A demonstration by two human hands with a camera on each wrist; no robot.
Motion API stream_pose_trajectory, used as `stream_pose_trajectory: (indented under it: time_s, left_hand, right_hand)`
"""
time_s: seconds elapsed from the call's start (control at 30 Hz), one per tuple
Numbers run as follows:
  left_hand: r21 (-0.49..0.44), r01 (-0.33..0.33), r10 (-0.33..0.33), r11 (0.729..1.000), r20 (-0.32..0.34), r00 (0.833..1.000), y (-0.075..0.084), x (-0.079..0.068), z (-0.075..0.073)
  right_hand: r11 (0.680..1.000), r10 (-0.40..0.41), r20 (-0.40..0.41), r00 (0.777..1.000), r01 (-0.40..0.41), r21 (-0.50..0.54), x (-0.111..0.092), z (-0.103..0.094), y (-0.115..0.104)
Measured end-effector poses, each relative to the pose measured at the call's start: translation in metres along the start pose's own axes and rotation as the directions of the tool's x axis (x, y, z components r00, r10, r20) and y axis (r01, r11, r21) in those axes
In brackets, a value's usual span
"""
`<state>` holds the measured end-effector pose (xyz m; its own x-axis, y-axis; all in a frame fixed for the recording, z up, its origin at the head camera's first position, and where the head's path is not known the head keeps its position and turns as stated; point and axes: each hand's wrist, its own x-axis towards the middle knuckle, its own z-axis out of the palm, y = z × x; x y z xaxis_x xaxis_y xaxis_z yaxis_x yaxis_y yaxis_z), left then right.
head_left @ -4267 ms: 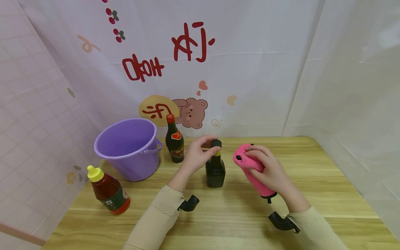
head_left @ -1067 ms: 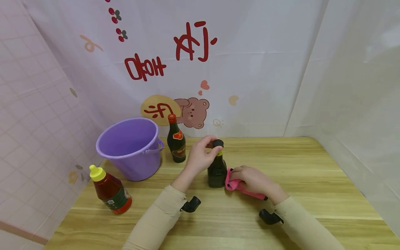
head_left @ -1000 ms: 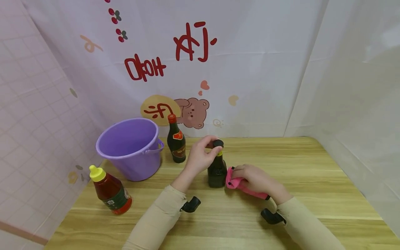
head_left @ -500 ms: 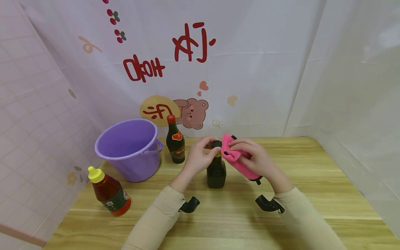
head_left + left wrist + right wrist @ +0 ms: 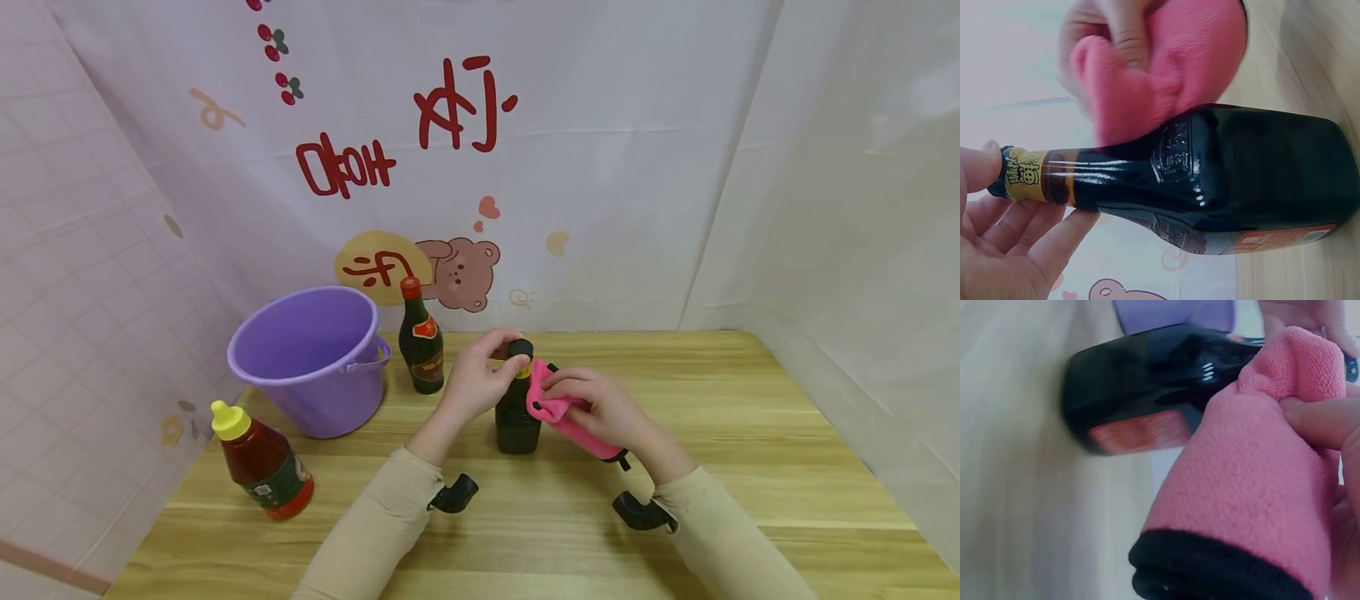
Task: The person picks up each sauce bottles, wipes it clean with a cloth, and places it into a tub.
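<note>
A dark soy sauce bottle (image 5: pixel 517 427) with a black cap and yellow neck band stands upright on the wooden table. My left hand (image 5: pixel 478 382) pinches it at the cap and neck between thumb and fingers. In my right hand (image 5: pixel 609 408) is a bunched pink cloth (image 5: pixel 581 435) with black edging. The left wrist view has the cloth (image 5: pixel 1194 62) against the bottle's shoulder, just below the neck. From the right wrist, the cloth (image 5: pixel 1241 481) hides part of the bottle's upper end, and an orange-red label (image 5: pixel 1141 431) shows blurred on its side.
A purple bucket (image 5: pixel 360 404) stands at the left on the table (image 5: pixel 750 433). Between it and my left hand is a red-capped dark bottle (image 5: pixel 422 343). A red sauce bottle (image 5: pixel 258 458) with a yellow cap sits at the front left. A printed curtain (image 5: pixel 615 167) hangs behind.
My right hand brought the cloth from the right to the bottle's lower side, then up beside the neck, and now slightly down to the shoulder. My left hand keeps its hold.
</note>
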<state>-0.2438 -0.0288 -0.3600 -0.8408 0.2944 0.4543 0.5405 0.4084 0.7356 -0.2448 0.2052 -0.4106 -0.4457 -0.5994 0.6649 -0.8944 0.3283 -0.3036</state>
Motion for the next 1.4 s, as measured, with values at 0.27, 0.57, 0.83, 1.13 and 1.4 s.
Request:
stream_pose_trajectory:
  time_s: [0.27, 0.57, 0.83, 1.13, 1.4]
  left_hand:
    - [0.005, 0.006, -0.006, 1.0, -0.008, 1.0, 0.0, 0.001, 0.0]
    - [-0.014, -0.045, 0.045, 0.999, -0.019, 0.999, -0.001, 0.0, 0.003]
    - [-0.011, -0.052, 0.052, 0.999, -0.033, 0.998, -0.001, -0.001, 0.004]
    - [-0.026, -0.042, 0.041, 0.999, -0.049, 0.998, -0.002, -0.004, 0.006]
    - [-0.052, -0.013, 0.011, 0.999, -0.035, 0.999, -0.002, -0.003, 0.003]
  right_hand:
    - [0.999, -0.033, 0.065, 0.997, 0.035, -0.027, -0.011, 0.001, 0.007]
    - [1.0, 0.003, 0.119, 0.993, -0.002, -0.007, -0.023, 0.001, 0.009]
    - [0.999, -0.001, 0.187, 0.982, -0.006, 0.035, -0.032, 0.009, 0.016]
    - [0.997, 0.033, 0.314, 0.949, -0.011, -0.07, -0.036, 0.024, 0.016]
    - [0.98, 0.086, 0.351, 0.932, -0.015, -0.2, -0.034, 0.027, 0.009]
